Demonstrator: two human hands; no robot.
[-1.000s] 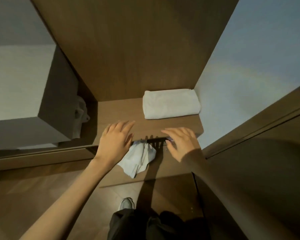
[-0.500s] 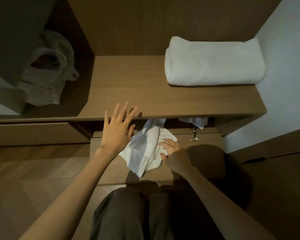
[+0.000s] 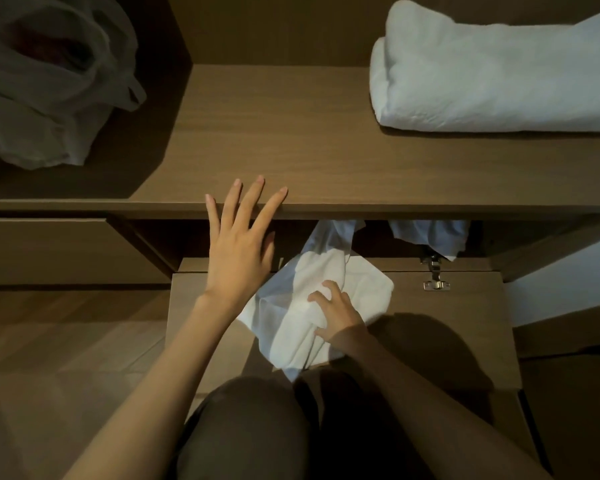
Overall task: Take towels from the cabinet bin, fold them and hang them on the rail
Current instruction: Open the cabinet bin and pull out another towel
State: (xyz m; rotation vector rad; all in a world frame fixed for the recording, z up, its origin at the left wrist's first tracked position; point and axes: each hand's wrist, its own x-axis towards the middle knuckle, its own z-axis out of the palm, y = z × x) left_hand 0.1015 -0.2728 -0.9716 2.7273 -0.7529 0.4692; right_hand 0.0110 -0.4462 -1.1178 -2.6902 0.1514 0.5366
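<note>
Gripping towel (image 3: pixel 288 318), right hand (image 3: pixel 340 317) | long axis toward person (crumpled) | left hand (image 3: pixel 238 251) spread

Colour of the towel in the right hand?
Plain white towel, gripped by the right hand; head view shows it best.

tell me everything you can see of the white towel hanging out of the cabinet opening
The crumpled white cloth towel looks thin and soft. It is creased into loose folds, not neatly folded. Its upper end trails up into the dark opening under the brown wooden shelf, where it looks bluish in the shade. The rest lies spread over the inner face of the lowered brown wooden flap door. The right hand grips a bunch of it near the middle.
</note>
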